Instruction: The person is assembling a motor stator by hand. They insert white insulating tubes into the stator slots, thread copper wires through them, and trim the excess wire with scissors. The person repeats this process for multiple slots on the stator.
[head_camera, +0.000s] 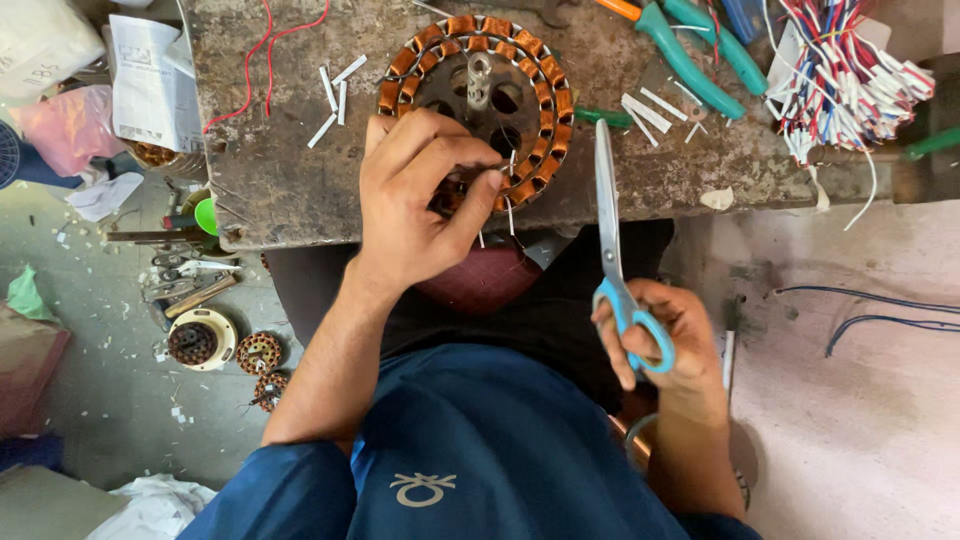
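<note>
A worn, stained table carries a round motor stator wound with copper coils near its front edge. The left hand rests on the stator, fingers pinched on what seems a thin white lead. The right hand, below the table edge, grips blue-handled scissors, blades closed, pointing up. White sleeve scraps litter the table; smaller stators lie on the dusty concrete floor.

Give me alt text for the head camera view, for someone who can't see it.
A person's left hand pinches a thin wire at a copper-wound motor stator on a worn workbench, while the right hand holds blue-handled scissors, blades pointing up.
</note>
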